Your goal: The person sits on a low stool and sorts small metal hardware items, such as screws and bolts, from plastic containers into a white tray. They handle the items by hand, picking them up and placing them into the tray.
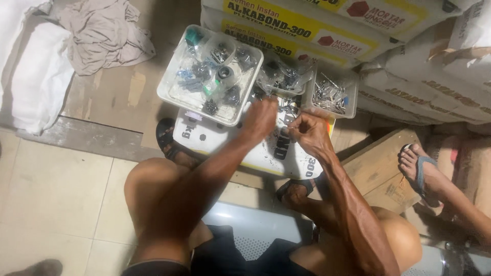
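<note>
Bare knees frame the view at six o'clock, both forearms reaching toward twelve. Left hand (260, 118) curls its fingers together over small metal parts; whether it grips one cannot be told. Right hand (306, 132), just beside at three o'clock, pinches thumb and fingers on something tiny and unclear. Both work on a white sack (266, 153), a raised surface. Tray (171, 84) of bagged hardware sits at eleven o'clock, within reach; a small tub (331, 94) of screws at one. Someone else's sandalled foot (420, 171) rests at three.

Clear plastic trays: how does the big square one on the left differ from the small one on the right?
The large clear square tray holds dark bagged parts; the small clear tray holds loose silvery metal pieces. The large one lies tilted and nearer the left hand; the small one sits beyond the right hand. Both rest by stacked sacks.
</note>
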